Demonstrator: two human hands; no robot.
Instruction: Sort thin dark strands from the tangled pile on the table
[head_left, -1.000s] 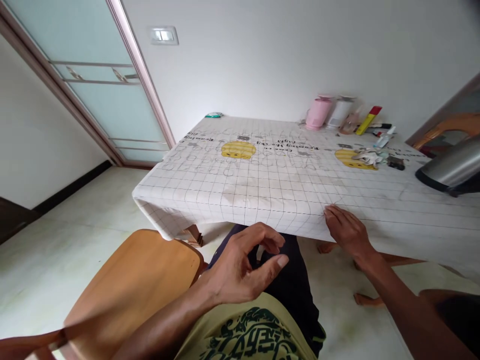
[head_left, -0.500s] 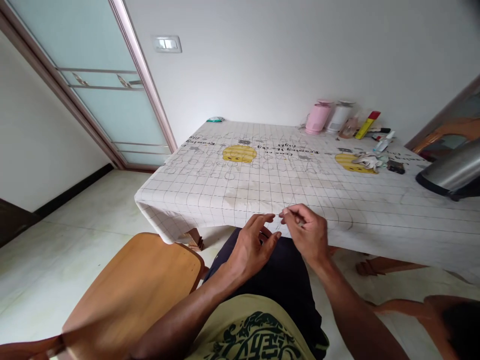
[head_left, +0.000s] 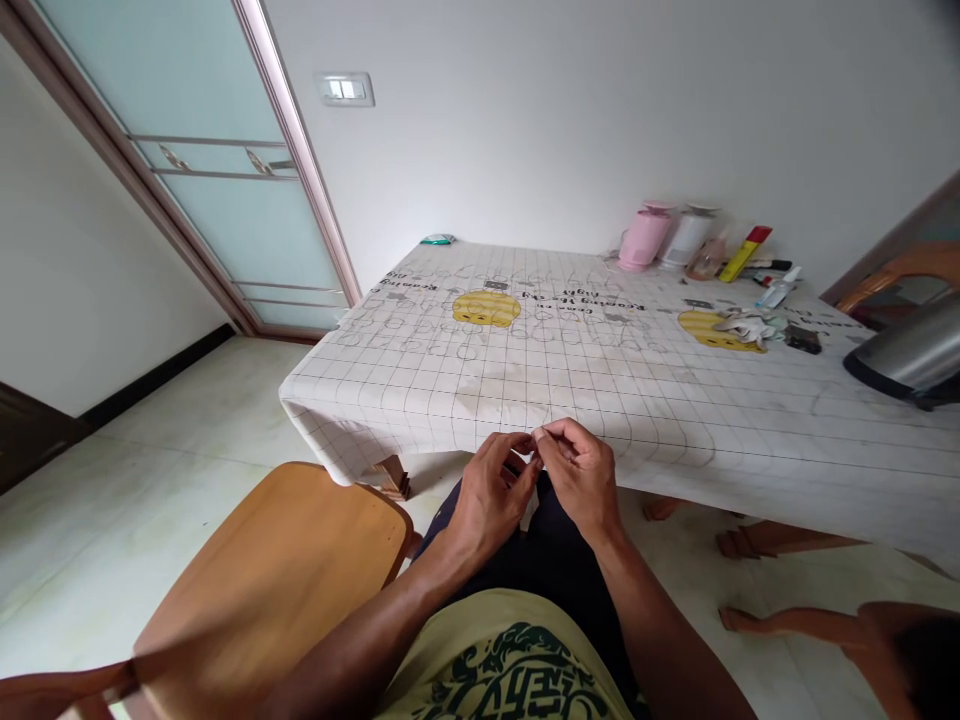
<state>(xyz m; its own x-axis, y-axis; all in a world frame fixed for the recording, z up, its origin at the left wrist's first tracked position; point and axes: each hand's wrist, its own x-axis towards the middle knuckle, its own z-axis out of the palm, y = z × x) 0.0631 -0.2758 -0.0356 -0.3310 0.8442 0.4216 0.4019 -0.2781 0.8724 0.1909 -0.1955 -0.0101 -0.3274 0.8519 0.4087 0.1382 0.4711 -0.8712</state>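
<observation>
My left hand (head_left: 489, 492) and my right hand (head_left: 579, 472) meet fingertip to fingertip in front of the table's near edge, above my lap. Thumb and forefinger of the right hand are pinched together against the left fingertips. The left fingers are curled, with the thumb close to the right hand. Whatever sits between the fingertips is too small and too covered to name. Just beyond the hands is the white checked tablecloth (head_left: 420, 385), its front hanging over the edge.
A wooden chair (head_left: 281, 560) stands at the left. Toward the back right are a pink cylinder-shaped device (head_left: 645, 238), a white one (head_left: 688, 240), a yellow-red box (head_left: 745, 254), a crumpled cloth (head_left: 750, 326) and a dark small object (head_left: 803, 340). A steel kettle (head_left: 919, 345) lies at the right.
My right hand has moved left and its fingertips now touch those of my left hand, where a small gap was before. The left fingers have curled in. The view has shifted slightly.
</observation>
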